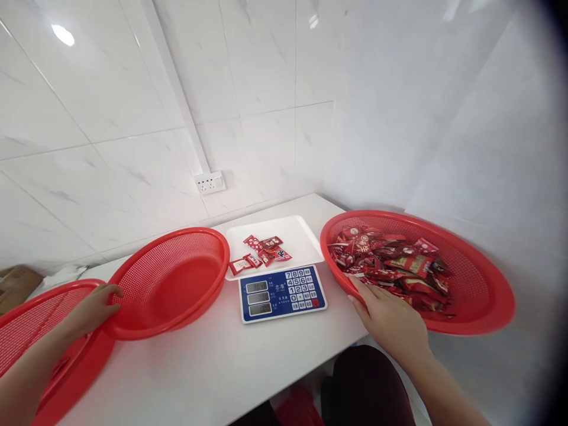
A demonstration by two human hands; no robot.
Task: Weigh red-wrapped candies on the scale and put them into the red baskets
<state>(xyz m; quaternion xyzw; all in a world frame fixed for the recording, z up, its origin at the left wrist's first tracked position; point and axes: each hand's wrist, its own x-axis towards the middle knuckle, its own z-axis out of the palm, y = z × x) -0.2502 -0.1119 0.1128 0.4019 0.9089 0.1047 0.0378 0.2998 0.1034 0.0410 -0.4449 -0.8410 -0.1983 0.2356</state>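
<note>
My left hand (95, 305) is closed at the left rim of an oval red plastic basket (177, 287), which has candy nowhere visible inside it. Under my left forearm lies another red basket (31, 302), partly hidden. My right hand (393, 319) grips the near left rim of a third red basket (483, 302), tilted at the table's right side and holding many red-wrapped snack packets (406, 263). Between the baskets stands a digital scale (284, 294) with a blue keypad panel. Several small red packets (266, 249) lie on its white tray (293, 228).
The white table (186, 378) runs along a tiled wall with a power socket (210, 182). A cardboard box (18, 287) sits at the far left. My dark-clothed leg (370, 384) shows below the table's front edge, beside a red object (298, 407) underneath.
</note>
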